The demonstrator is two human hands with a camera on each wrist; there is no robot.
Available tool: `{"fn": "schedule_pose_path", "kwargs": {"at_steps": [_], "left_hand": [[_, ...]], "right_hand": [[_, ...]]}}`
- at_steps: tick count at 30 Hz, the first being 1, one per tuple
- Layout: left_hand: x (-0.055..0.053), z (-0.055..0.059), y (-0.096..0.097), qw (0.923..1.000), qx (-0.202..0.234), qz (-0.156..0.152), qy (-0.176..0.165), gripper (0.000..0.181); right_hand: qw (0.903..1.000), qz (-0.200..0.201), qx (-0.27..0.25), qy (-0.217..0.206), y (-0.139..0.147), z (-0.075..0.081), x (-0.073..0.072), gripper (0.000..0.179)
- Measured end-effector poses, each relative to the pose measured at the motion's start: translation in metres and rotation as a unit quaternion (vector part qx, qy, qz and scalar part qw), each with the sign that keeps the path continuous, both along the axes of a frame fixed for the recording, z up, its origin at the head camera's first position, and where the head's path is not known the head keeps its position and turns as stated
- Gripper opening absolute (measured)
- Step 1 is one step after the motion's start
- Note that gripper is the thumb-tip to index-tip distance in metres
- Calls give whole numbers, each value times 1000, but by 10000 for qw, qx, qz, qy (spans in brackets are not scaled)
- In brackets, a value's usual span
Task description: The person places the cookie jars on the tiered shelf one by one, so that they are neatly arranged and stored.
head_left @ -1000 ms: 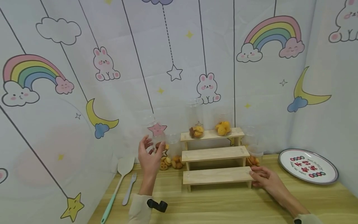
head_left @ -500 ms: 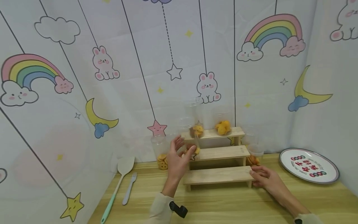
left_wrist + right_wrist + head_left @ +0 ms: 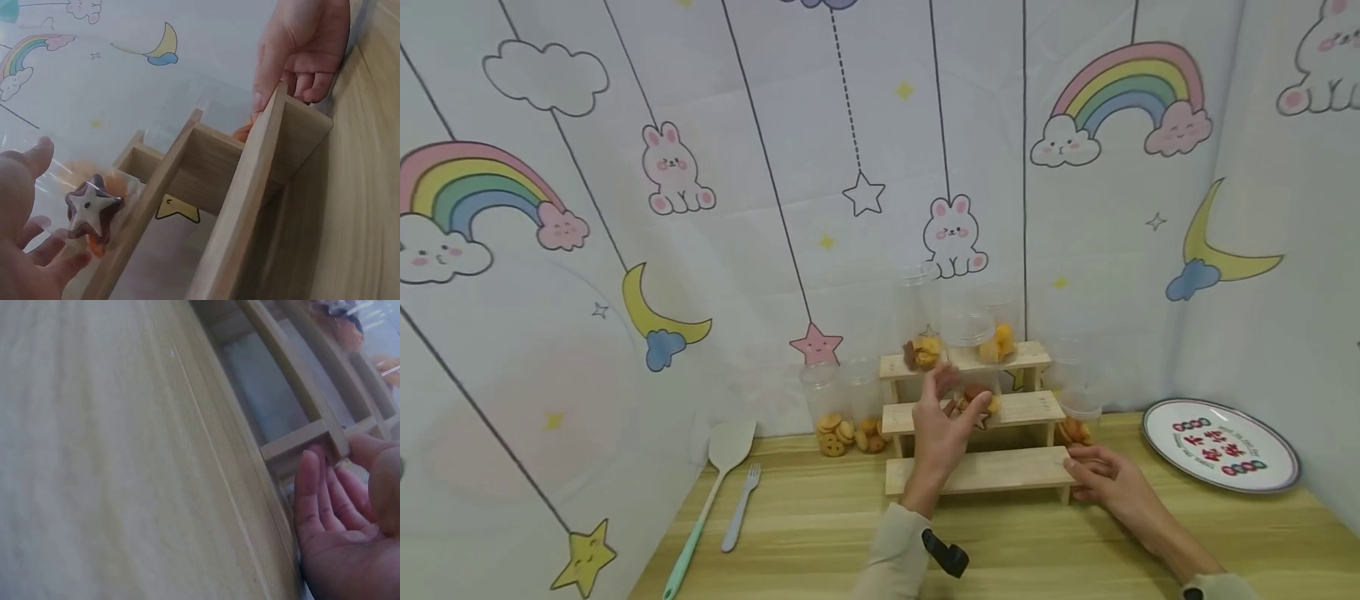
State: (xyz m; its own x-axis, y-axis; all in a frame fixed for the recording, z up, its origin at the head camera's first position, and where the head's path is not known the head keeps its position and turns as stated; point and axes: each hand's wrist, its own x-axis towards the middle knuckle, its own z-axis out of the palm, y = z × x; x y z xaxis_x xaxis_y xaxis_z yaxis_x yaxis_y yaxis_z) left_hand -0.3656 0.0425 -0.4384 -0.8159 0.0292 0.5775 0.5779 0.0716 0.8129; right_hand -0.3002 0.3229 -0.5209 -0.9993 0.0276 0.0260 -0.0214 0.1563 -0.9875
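Note:
My left hand point(image 3: 942, 435) grips a clear plastic jar point(image 3: 972, 331) over the middle step of a three-step wooden display rack point(image 3: 992, 471). In the left wrist view, a star-shaped cookie point(image 3: 92, 206) shows through the jar wall, with orange pieces behind it. Thumb and fingers lie around the jar from the side. At the right end of the bottom step, my right hand point(image 3: 1111, 478) pinches the rack. The right wrist view has its thumb on the step's edge and its fingers point(image 3: 306, 490) by the leg below. Two jars of snacks, a tall jar point(image 3: 917, 312) and a shorter jar point(image 3: 1002, 337), stand on the top step.
Two cookie jars point(image 3: 827, 412) stand left of the rack. More clear jars, one a snack jar point(image 3: 1078, 417), stand right of it. A spatula point(image 3: 730, 446) and a fork point(image 3: 742, 508) lie at left, a printed plate point(image 3: 1221, 446) at right. A patterned cloth hangs behind.
My left hand has carried the jar rightward from beside the rack to over the middle step. My right hand has stayed at the bottom step's right end.

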Motion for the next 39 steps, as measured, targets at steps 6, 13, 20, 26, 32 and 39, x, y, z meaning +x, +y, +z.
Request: {"fn": "schedule_pose_path", "kwargs": {"at_steps": [6, 13, 20, 26, 32, 39], "left_hand": [[-5, -12, 20, 9985, -278, -330, 339, 74], [-5, -19, 30, 9911, -1074, -216, 750, 81], [-3, -21, 37, 9814, -1734, 145, 808, 81], [-2, -20, 36, 9874, -1542, 84, 349, 75], [3, -19, 30, 9837, -1779, 82, 240, 77], [9, -17, 2, 9814, -1867, 10, 444, 70]], "right_hand": [[9999, -82, -12, -98, -2, 0, 0, 64], [9998, -119, 71, -127, -2, 2, 1, 66], [9998, -100, 62, -162, -2, 4, 2, 66], [9998, -101, 53, -138, -3, 4, 1, 66], [9999, -88, 45, -99, -3, 2, 0, 65], [9999, -71, 77, -36, -1, 2, 1, 65]]}}
